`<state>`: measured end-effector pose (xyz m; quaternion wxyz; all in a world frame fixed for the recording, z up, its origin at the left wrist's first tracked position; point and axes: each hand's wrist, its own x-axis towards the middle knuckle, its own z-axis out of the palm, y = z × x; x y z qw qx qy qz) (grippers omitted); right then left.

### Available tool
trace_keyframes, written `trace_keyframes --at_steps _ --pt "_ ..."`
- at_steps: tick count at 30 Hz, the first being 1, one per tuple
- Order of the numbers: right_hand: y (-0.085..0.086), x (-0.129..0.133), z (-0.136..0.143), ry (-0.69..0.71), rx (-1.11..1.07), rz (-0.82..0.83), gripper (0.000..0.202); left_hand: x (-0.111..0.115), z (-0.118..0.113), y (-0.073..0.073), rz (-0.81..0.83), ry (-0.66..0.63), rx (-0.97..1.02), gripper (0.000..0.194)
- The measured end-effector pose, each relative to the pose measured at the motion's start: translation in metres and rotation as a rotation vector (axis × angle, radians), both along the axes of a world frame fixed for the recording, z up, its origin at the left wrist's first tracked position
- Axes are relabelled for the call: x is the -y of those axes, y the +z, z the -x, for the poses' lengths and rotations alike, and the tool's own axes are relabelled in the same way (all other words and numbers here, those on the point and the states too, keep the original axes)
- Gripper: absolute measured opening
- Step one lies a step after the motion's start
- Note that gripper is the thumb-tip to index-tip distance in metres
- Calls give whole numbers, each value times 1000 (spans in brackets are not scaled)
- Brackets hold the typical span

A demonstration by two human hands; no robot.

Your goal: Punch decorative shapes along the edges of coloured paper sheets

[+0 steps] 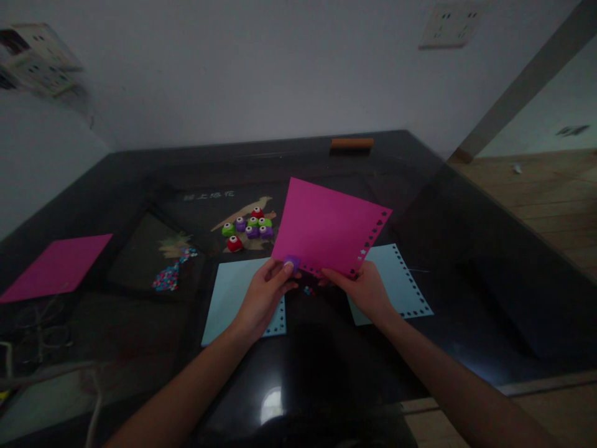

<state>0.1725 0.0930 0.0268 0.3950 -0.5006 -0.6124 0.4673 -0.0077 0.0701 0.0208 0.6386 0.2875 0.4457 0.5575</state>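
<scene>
Hands (265, 291) w/ pink ppr (329, 225), punch (293, 261)

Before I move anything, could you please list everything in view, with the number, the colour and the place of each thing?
Table: one, glossy black, across the middle
Held pink sheet: one, pink, centre
Other pink sheet: one, pink, far left
Blue sheets: two, pale blue, left and right of centre
Held punch: one, purple, held pink sheet's lower left corner
Loose punches: eight (three green, three purple, two red), behind left blue sheet
Confetti: many, mixed, mostly left
Bar: one, orange-brown, back edge
Socket plates: at least three, whitish, upper left and right
Wall: pale, behind
Floor: tan, right
Lower left: some items unclear
Left grip: one, bare, on held punch
Right grip: one, bare, on held pink sheet
</scene>
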Motion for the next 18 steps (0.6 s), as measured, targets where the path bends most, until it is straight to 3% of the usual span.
trace_keyframes --at_steps 18 --pt "3 0 -2 17 47 -17 16 0 1 2 41 7 -6 24"
